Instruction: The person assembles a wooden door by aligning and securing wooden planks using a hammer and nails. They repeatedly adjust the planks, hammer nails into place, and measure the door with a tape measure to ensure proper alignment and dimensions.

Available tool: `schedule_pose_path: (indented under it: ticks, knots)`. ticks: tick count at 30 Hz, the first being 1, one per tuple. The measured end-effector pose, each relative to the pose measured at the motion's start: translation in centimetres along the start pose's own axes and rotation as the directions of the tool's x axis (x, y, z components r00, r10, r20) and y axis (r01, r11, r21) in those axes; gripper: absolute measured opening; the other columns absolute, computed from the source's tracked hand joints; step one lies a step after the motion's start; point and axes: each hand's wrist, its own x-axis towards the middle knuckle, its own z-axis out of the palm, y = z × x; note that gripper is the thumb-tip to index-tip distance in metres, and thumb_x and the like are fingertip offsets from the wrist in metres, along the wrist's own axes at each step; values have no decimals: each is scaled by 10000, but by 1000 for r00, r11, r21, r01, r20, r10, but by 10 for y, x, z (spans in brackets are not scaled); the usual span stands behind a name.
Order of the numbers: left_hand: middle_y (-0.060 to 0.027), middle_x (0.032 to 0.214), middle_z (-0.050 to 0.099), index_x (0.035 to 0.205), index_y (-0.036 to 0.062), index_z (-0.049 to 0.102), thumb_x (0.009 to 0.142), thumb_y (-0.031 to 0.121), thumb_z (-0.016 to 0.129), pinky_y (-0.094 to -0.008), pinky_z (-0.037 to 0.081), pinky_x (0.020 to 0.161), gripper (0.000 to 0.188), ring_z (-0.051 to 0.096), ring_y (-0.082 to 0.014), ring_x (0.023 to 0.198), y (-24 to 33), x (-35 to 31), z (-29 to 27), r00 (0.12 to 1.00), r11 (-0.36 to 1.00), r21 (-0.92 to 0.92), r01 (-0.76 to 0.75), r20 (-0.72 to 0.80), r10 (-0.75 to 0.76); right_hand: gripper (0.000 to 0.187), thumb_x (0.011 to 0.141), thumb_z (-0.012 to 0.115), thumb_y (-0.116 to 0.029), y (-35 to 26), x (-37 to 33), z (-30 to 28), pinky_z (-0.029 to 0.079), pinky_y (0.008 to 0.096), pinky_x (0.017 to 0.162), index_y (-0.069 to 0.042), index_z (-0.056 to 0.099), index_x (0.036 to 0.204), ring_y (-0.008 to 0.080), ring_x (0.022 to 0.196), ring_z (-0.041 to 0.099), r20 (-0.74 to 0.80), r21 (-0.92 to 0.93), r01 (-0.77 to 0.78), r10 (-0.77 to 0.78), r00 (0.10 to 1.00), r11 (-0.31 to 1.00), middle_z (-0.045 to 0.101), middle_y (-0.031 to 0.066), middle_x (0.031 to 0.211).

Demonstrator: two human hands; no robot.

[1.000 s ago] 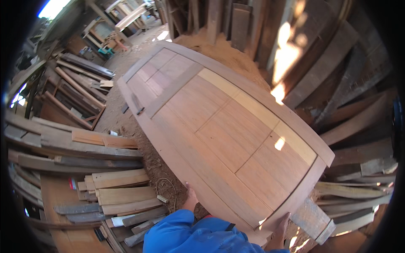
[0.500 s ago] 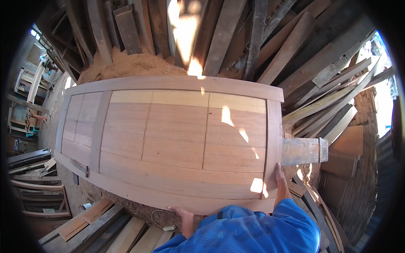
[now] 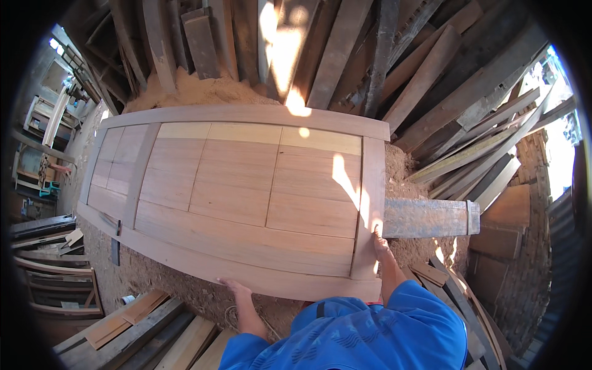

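Observation:
A large wooden door (image 3: 234,179), framed and panelled, lies face up across the view in front of me. At its near long edge is my left hand (image 3: 235,287), the thumb lying along the edge and the other fingers hidden beneath. My right hand (image 3: 382,245) grips the door's right end rail, thumb on top, fingers out of sight under it. Beneath the door's right end, a worn plank (image 3: 428,217) juts out to the right. Near the left end, a small dark flat piece (image 3: 111,223) lies on the near frame rail.
Long boards (image 3: 345,49) lean in rows along the far side, above a heap of sawdust (image 3: 203,92). Timber offcuts (image 3: 142,320) are stacked at the near left, and more planks (image 3: 453,290) at the right. Curved wooden frames (image 3: 55,283) stand at the far left.
The door has shifted left, with both my hands moving along with it. More of the worn plank shows at its right end.

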Motion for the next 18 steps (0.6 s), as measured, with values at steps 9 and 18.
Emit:
schedule_pose_path:
  ticks: [9,18]
  knots:
    - [-86,1615,206,1571,206,156,886,796,205,-634,134,1156,905,198,-332,1473,-17,17,-27,1000,973,232,8,-10,-6,861,849,479,-778,46,35,14,453,367,632,43,677,1017,163,714,532,11,116,59,-61,998,991,595,67,764]
    - [-81,1491,402,1480,172,347,777,809,529,-513,354,971,965,415,-272,1295,-52,18,-58,994,959,270,86,-84,-65,1050,859,359,-805,9,0,-16,375,438,1081,157,558,1230,389,1298,494,50,-209,152,-145,988,966,546,350,1285]
